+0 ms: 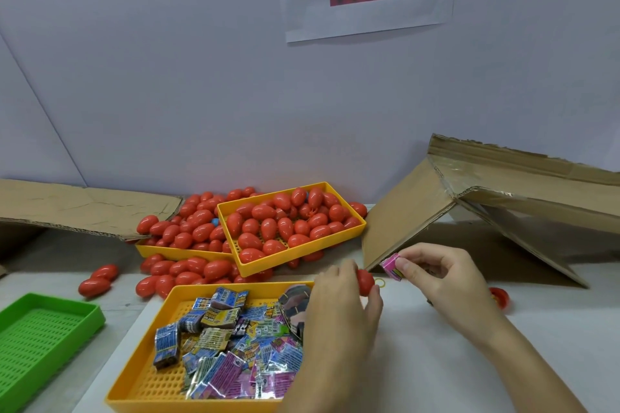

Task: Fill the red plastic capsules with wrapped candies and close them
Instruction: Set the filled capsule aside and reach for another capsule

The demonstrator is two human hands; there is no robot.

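1. My left hand (342, 298) grips a red plastic capsule half (365, 282), near the worktop's right edge.
2. My right hand (436, 273) pinches a pink wrapped candy (392, 265) just beside it.
3. Filling step; next I must seat the candy inside.

White tabletop (503, 362) carries yellow perforated plastic candy tray (151, 375); left of it green perforated plastic tray (40, 339); behind it loose red plastic capsules (188, 273), two more yellow trays, torn brown cardboard (419, 221).
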